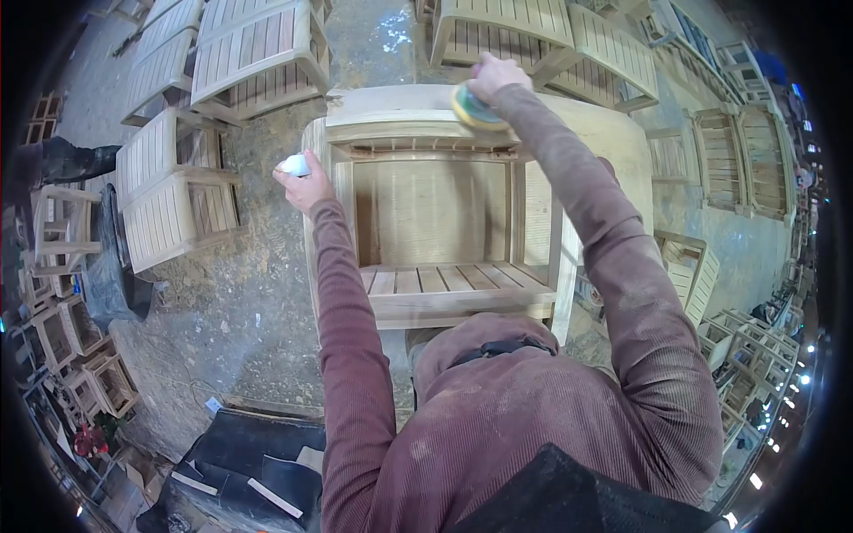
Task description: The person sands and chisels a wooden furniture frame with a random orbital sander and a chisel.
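Note:
My right hand (499, 78) grips a round sander (475, 110) with a green body and a yellowish rim. It is at the far rail (391, 126) of a pale wooden furniture frame (426, 311), and looks slightly blurred. My left hand (311, 188) is closed around a small white object (293, 165), beside the frame's left corner; I cannot tell what kind of object it is. The frame stands before me, with a slatted panel (444, 281) on its near side. Bare board shows through its opening.
A pale board (626, 133) lies under the frame. Slatted wooden tables (253, 49) stand on the stained floor at the far left, with more (502, 22) at the far side. A black-covered block (240, 475) sits at the near left. Another person's dark-clad leg (80, 162) shows at left.

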Demonstrator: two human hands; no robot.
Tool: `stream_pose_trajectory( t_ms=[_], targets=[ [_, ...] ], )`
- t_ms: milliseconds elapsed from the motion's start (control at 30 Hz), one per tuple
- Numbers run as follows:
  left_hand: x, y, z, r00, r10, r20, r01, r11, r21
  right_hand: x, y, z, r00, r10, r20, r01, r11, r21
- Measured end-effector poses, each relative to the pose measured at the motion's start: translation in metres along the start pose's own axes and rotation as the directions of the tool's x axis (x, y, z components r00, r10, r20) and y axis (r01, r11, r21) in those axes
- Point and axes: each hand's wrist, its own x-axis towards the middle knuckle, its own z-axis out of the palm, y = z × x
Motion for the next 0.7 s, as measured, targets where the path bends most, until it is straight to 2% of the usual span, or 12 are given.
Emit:
stream_pose_trajectory(
  t_ms=[100, 133, 167, 200, 267, 300, 367, 433, 500, 533, 567, 700],
  targets=[
    [-0.002, 0.003, 0.0, 1.0, 0.001, -0.009, -0.001, 1.0, 0.024, 0.016, 0.052, 0.014, 0.997, 0.066, -0.042, -0.065, 0.998, 0.018],
    [-0.002, 0.003, 0.0, 1.0, 0.0, -0.013, 0.0, 1.0, 0.022, 0.017, 0.066, 0.016, 0.988, 0.14, -0.063, -0.137, 0.989, 0.046],
    [-0.001, 0.003, 0.001, 1.0, 0.011, 0.003, -0.012, 0.999, 0.031, 0.015, 0.067, 0.013, 0.974, 0.213, -0.082, -0.207, 0.976, 0.074],
    [-0.001, 0.003, 0.001, 1.0, 0.022, 0.02, -0.023, 0.999, 0.043, 0.016, 0.062, 0.012, 0.975, 0.209, -0.082, -0.203, 0.976, 0.072],
    [-0.002, 0.002, 0.001, 1.0, 0.019, 0.017, -0.02, 0.998, 0.061, 0.017, 0.047, 0.013, 0.985, 0.14, -0.103, -0.141, 0.99, -0.007],
    [-0.002, 0.003, 0.001, 1.0, 0.017, 0.01, -0.018, 0.997, 0.073, 0.022, 0.031, 0.016, 0.978, 0.189, -0.092, -0.177, 0.977, 0.122],
    [-0.002, 0.003, 0.0, 1.0, 0.01, 0.005, -0.01, 0.997, 0.072, 0.02, -0.012, 0.023, 0.986, -0.016, -0.163, 0.008, 0.999, -0.048],
    [-0.002, 0.006, -0.003, 1.0, 0.009, 0.004, -0.01, 0.998, 0.068, 0.013, -0.059, 0.028, 0.98, 0.027, -0.199, 0.012, 0.981, 0.196],
    [-0.003, 0.012, -0.005, 0.998, -0.047, 0.032, 0.046, 0.998, 0.033, 0.014, -0.098, 0.044, 0.945, -0.07, -0.319, 0.128, 0.978, 0.165],
    [-0.002, 0.014, -0.004, 0.998, -0.042, 0.038, 0.041, 0.999, 0.03, 0.008, -0.112, 0.043, 0.944, -0.093, -0.316, 0.166, 0.963, 0.211],
    [-0.001, 0.013, -0.004, 0.999, -0.038, 0.026, 0.037, 0.999, 0.033, 0.003, -0.118, 0.043, 0.944, -0.116, -0.31, 0.201, 0.945, 0.257],
    [-0.003, 0.01, -0.005, 0.998, -0.057, 0.019, 0.057, 0.998, 0.024, -0.004, -0.097, 0.042, 0.946, -0.064, -0.316, 0.147, 0.958, 0.245]
  ],
)
